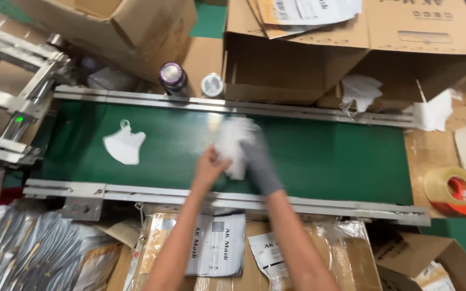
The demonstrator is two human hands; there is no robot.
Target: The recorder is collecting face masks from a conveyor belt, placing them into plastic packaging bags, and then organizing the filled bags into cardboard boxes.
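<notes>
Over a green conveyor belt (330, 156), both my hands meet on a stack of white face masks (234, 141), which is blurred by motion. My left hand (210, 168) is bare and grips the stack's near left side. My right hand (259, 161) wears a grey glove and holds the stack from the right. A single white mask (124, 145) lies flat on the belt, well to the left of my hands.
Metal rails (190, 102) frame the belt. Cardboard boxes (308, 48) stand behind it, with two bottles (175, 78) and loose masks (360, 90). A tape roll (452, 188) sits at the right. Printed mask pouches (219, 250) and foil packets (22, 248) lie in front.
</notes>
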